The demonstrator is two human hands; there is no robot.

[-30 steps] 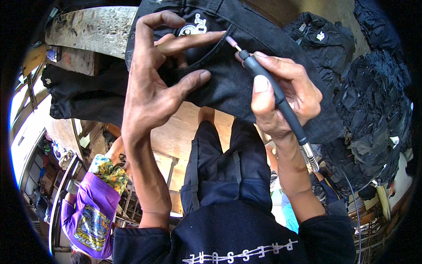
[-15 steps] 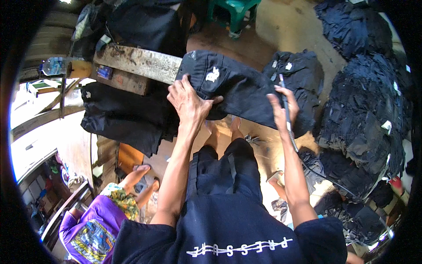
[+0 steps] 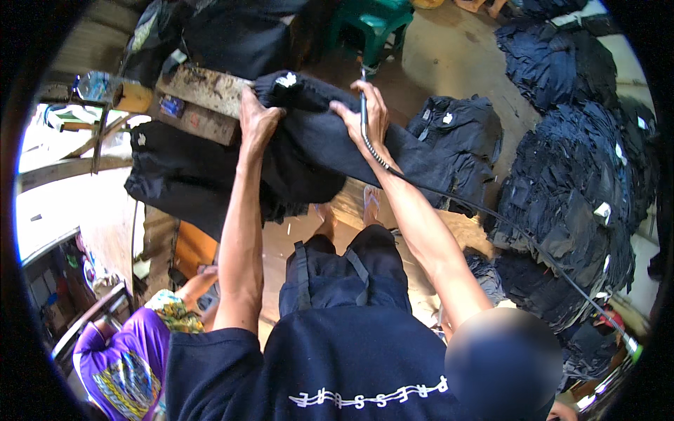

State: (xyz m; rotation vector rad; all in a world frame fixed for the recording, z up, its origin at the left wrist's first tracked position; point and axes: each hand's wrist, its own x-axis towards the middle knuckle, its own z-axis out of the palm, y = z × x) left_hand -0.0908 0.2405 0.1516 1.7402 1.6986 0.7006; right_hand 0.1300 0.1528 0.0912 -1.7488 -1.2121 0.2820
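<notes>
The garment (image 3: 316, 144) lies in front of the person, beneath and between the two hands, its long axis running aslant from the far left down toward the near right. The left hand (image 3: 260, 121) is nearer the end that bears a small white patch (image 3: 286, 81), which sits just beyond its thumb; the right hand (image 3: 368, 116) is farther along the length, at the far edge of the cloth. The hands are apart, with cloth stretched between them. The left is clamped on the garment beside the end of the planks (image 3: 210, 89). The right has a slim tool (image 3: 364, 105) tucked along its fingers, tip pointing away from the body, thumb spread toward the left; whether that hand also pinches the cloth cannot be told. From the tool one cable (image 3: 484, 208) trails over the right forearm to the lower right. Counted out, there is one held garment, one patch visible on it, one tool, two planks, one green stool (image 3: 372, 27) and one bottle (image 3: 95, 85). One dark pair of shorts (image 3: 460, 130) with a white mark lies at the right; more dark cloth (image 3: 175, 168) lies at the left, its pieces not countable, and neither are those in the great pile (image 3: 562, 189). One co-worker (image 3: 130, 358) in purple sits at the lower left.
</notes>
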